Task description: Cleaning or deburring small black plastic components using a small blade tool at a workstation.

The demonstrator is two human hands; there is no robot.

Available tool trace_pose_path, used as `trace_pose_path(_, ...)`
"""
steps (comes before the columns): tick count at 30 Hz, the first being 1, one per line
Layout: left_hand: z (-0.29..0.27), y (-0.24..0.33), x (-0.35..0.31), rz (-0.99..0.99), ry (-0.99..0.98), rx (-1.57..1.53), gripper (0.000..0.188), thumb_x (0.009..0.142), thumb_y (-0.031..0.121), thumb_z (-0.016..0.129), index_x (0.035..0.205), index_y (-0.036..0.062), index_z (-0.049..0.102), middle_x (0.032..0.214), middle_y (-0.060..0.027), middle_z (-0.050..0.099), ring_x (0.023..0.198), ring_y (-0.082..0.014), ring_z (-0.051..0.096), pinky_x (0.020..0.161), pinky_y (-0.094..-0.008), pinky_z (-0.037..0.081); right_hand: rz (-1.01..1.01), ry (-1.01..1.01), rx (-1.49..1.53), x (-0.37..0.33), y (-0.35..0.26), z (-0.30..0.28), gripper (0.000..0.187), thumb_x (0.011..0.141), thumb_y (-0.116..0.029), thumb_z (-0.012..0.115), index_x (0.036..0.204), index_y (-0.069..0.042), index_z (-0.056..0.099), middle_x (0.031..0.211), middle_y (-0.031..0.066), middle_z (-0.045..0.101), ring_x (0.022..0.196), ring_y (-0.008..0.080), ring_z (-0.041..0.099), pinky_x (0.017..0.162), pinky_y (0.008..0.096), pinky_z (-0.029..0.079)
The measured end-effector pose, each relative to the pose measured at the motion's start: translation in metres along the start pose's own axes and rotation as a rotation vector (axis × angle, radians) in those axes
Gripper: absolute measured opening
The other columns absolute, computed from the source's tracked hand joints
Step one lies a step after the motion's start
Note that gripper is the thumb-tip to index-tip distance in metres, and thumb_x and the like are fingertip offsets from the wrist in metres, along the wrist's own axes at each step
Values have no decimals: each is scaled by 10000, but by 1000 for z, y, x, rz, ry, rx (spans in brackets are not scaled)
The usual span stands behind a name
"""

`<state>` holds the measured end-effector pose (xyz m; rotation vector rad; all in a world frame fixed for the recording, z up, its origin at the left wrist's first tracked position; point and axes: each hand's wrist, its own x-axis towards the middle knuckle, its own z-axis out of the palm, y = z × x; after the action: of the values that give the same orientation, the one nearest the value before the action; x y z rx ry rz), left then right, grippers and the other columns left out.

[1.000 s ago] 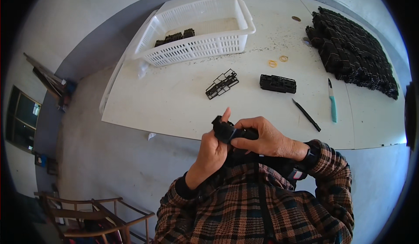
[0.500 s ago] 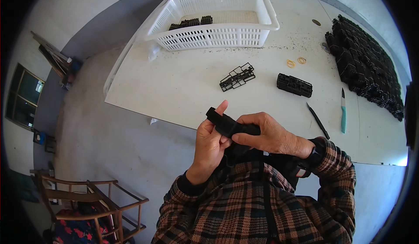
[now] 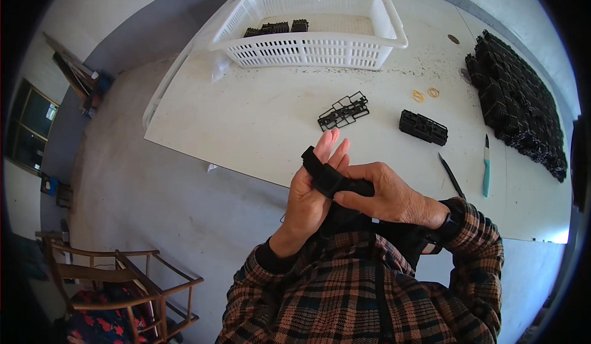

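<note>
A black fabric strap (image 3: 326, 181) lies across the palm side of my left hand (image 3: 303, 211), between its thumb and fingers. That hand has its fingers stretched out and spread a little, pointing toward the table. My right hand (image 3: 394, 197) pinches the strap's wider end between thumb and fingers. Both hands are in front of my body at the table's near edge. Just beyond them on the table lies a flat black plastic lattice part (image 3: 343, 111). To its right sits a bundle of similar black parts (image 3: 423, 127).
A white slotted basket (image 3: 363, 57) holding several black parts stands at the back. Two yellow rubber bands (image 3: 433, 92), a slim black tool (image 3: 452, 174) and a teal-handled knife (image 3: 487, 174) lie to the right. Stacked black parts (image 3: 517, 97) fill the far right. A wooden chair (image 3: 98, 274) stands lower left.
My left hand's fingers have straightened and spread, with the strap now sitting lower across that hand. My right hand keeps its pinch. The whole view has shifted slightly.
</note>
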<state>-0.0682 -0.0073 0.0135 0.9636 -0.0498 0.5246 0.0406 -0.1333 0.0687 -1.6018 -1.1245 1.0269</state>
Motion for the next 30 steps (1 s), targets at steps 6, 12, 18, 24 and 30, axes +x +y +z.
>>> trace_pose_path(6,-11,1,6,79,-226,228,745,996,94,473,1532,108,-44,1602,-136,-45,1440,-330,228,1153,-411,269,-20,14,2,-1,-5,5,190,886,-125,648,985,36,631,633,37,550,578,81,467,524,271,403)
trace_pose_path(12,-8,10,8,-102,-206,-34,774,976,-17,449,1529,116,-77,1607,-113,-46,1457,-293,180,1157,-383,238,-55,-64,-16,-1,-10,5,185,922,-131,630,1019,26,622,695,-23,557,641,40,503,563,218,417)
trace_pose_path(18,-7,3,11,61,-279,-110,731,977,43,492,1539,93,26,1613,-76,-31,1450,-300,198,1156,-379,247,-154,100,74,-11,-16,22,170,919,-103,620,999,46,602,756,22,608,711,86,571,650,241,493)
trace_pose_path(24,-18,-5,10,186,-276,73,723,983,61,488,1535,80,21,1608,-119,-32,1430,-309,255,1130,-393,291,3,-27,110,-2,-10,20,167,921,-82,592,993,68,583,802,54,620,663,100,593,603,246,510)
trace_pose_path(30,-26,-13,24,39,-271,28,674,998,123,487,1530,69,77,1585,-178,128,1364,-301,376,1078,-385,357,-34,108,164,3,10,22,219,936,-106,577,1064,70,556,798,63,624,652,107,607,587,245,533)
